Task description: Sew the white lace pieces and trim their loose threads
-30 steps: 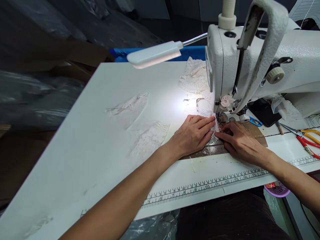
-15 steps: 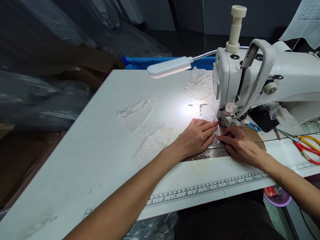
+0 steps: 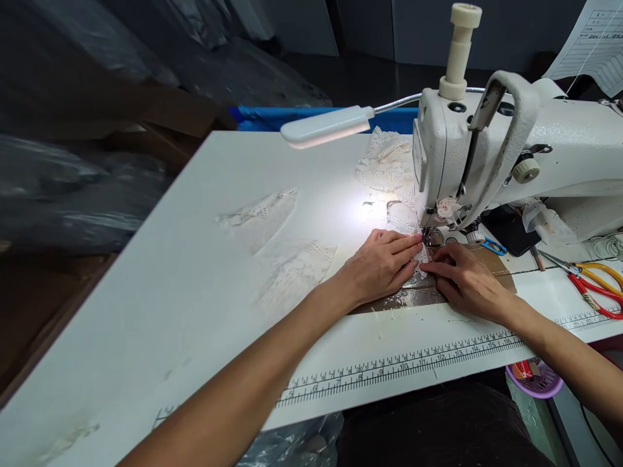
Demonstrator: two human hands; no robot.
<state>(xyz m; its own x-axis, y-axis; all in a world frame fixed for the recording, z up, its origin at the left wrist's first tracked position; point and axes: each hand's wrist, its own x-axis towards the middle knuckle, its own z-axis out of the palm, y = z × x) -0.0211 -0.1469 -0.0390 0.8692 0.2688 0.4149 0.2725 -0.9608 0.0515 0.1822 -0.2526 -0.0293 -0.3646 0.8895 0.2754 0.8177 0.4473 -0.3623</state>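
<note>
A narrow piece of white lace (image 3: pixel 422 261) lies at the needle area of the white sewing machine (image 3: pixel 440 139). My left hand (image 3: pixel 384 263) rests flat on the lace just left of the presser foot (image 3: pixel 427 235), its fingers stretched out. On the other side, my right hand (image 3: pixel 460 275) pinches the lace's near edge between thumb and index finger. Behind my left hand more lace (image 3: pixel 387 162) lies bunched beside the machine head. Two cut lace pieces, one farther (image 3: pixel 263 217) and one nearer (image 3: pixel 299 272), lie flat on the white table (image 3: pixel 160 311).
A lit lamp (image 3: pixel 326 128) hangs over the table. Right of my hands are a blue thread snipper (image 3: pixel 494 246), a dark phone (image 3: pixel 511 230) and scissors with red and orange handles (image 3: pixel 596 285). A printed ruler (image 3: pixel 403 366) runs along the front edge; a purple basket (image 3: pixel 540 383) sits below.
The whole view has shifted slightly. Both hands keep nearly the same places on the lace by the presser foot; no clear movement of the lace shows.
</note>
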